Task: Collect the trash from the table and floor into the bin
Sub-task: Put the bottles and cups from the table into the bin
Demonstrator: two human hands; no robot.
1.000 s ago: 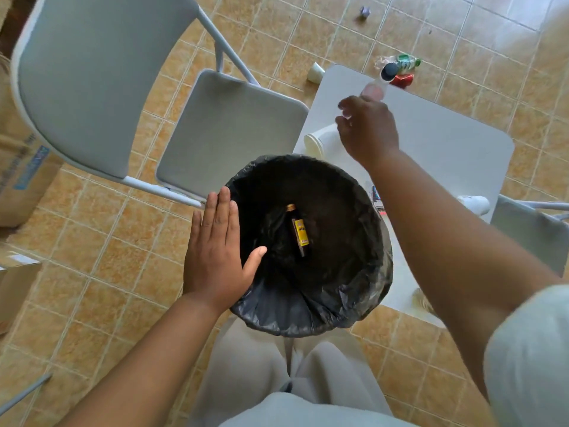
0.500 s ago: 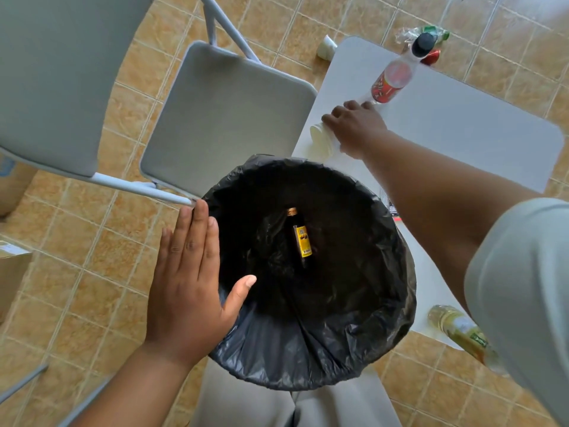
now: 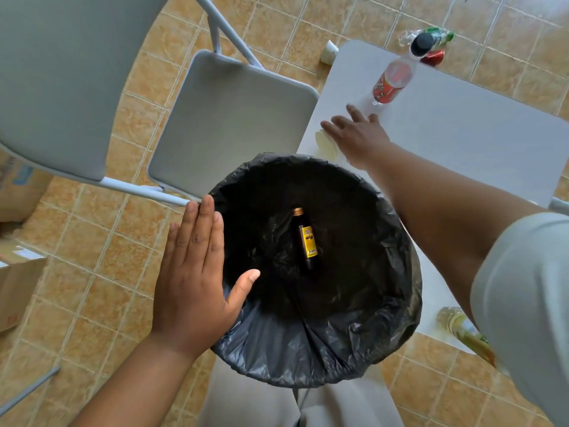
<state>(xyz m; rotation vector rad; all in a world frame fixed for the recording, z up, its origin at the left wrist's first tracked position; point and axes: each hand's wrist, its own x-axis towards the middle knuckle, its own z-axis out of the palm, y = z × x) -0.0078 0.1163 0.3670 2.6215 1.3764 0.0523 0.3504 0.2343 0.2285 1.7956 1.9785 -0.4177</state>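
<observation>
Bin (image 3: 308,349) holds one bottle (image 3: 306,238); left hand (image 3: 194,278) flat on rim, right hand (image 3: 357,137) fingers spread over one cup (image 3: 326,143)

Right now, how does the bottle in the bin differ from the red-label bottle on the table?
The bottle in the bin is dark with a yellow label and gold cap; the red-label bottle is clear with a black cap. The first lies flat on the bin liner; the second stands upright on the table. Neither is touched by a hand.

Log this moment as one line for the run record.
left hand: flat, open on bin rim | right hand: open over paper cup on table | bin: one small bottle
</observation>
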